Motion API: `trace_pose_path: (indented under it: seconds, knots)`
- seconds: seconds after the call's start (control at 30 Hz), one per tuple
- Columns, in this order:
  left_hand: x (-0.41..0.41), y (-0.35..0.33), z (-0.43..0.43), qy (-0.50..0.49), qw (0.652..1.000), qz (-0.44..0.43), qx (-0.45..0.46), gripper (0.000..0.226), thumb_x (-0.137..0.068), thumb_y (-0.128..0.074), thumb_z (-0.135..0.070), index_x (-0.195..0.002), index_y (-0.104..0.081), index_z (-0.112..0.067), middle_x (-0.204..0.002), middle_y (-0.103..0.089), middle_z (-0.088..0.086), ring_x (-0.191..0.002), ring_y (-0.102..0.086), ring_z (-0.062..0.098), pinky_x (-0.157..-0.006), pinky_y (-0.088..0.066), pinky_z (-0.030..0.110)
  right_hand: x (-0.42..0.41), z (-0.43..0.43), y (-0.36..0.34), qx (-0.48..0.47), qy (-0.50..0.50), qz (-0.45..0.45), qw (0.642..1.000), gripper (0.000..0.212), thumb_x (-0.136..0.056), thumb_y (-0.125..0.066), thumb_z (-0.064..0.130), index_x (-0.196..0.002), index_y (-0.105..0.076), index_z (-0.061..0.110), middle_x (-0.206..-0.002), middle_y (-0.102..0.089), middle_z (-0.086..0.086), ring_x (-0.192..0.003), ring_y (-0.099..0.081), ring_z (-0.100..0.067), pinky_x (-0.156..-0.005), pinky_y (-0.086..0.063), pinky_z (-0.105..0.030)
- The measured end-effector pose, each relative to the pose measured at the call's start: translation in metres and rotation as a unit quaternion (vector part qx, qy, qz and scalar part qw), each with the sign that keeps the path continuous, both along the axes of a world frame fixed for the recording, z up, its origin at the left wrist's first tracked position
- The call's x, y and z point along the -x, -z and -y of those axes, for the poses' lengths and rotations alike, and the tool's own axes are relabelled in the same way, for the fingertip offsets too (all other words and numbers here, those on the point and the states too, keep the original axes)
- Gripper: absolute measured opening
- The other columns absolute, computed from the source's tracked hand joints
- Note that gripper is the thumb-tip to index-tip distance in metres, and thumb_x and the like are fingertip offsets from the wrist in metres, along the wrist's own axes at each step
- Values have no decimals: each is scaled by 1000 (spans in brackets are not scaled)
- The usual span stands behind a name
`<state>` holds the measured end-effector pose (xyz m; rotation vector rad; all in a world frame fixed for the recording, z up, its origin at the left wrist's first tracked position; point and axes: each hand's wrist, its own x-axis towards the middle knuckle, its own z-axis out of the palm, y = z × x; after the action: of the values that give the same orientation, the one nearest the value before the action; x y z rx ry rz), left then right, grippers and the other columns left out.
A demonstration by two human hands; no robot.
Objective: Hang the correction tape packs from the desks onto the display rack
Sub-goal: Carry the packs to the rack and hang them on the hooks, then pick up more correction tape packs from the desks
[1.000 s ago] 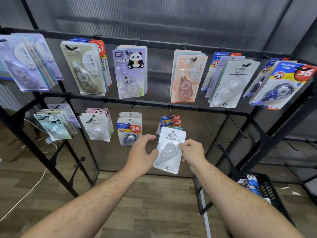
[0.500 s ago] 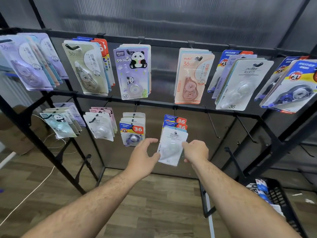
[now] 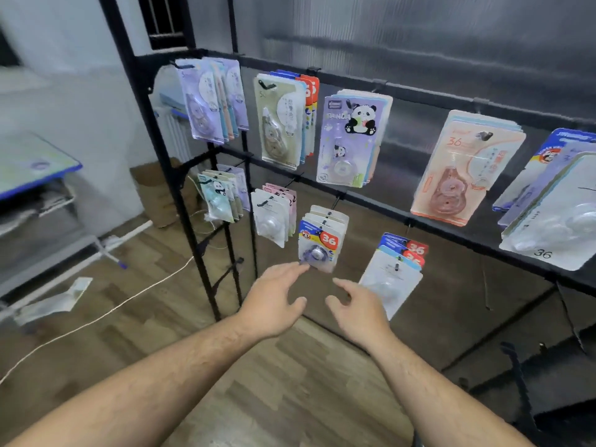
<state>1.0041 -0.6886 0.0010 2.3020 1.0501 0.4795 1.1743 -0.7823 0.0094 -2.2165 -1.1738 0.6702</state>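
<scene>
Head view: both hands are free of any pack. The left hand (image 3: 274,301) is spread, fingers straight and reaching toward the rack (image 3: 158,146), its fingertips just below a purple pack (image 3: 319,243) marked 36 on the lower rail. The right hand (image 3: 358,308) is loosely spread beside it, fingers slightly bent and holding nothing.

A white pack (image 3: 396,275) hangs from a lower-rail hook in front of blue and red packs marked 36. Its lower left edge lies behind the right hand, and whether they touch cannot be told.

A panda pack (image 3: 348,140) hangs on the upper rail among other rows of packs. At far left stands a blue-edged worktop (image 3: 35,162), blurred. A pale cord (image 3: 96,321) trails over the wooden floor (image 3: 274,398).
</scene>
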Motion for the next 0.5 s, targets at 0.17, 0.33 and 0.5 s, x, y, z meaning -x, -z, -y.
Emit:
trace_pose_path:
  seconds: [0.17, 0.33, 0.5]
  knots:
    - [68, -10, -14, -76, 997, -16, -19, 66, -88, -68, -32, -150, -49, -27, -157, -45, 1, -147, -35, 20, -124, -24, 32, 51, -41, -3, 10, -126, 42, 991, 56, -93, -66, 41, -147, -53, 34, -159, -44, 4, -148, -36, -17, -118, -30, -28]
    - [145, -19, -48, -136, 989, -23, -53, 64, -89, -71, -30, -149, -51, -25, -157, -45, 2, -148, -35, 21, -119, -12, 18, 124, -94, -15, 14, -218, 79, 973, 59, -93, -63, 43, -150, -49, 38, -164, -36, 2, -152, -27, -18, -118, -26, -26]
    - [237, -24, -94, -161, 982, -50, -86, 65, -92, -65, -37, -153, -45, -29, -161, -40, -2, -151, -29, 19, -123, -9, 25, 214, -161, -28, 2, -267, 103, 958, 60, -94, -62, 43, -152, -46, 37, -164, -34, 2, -154, -22, -18, -119, -24, -27]
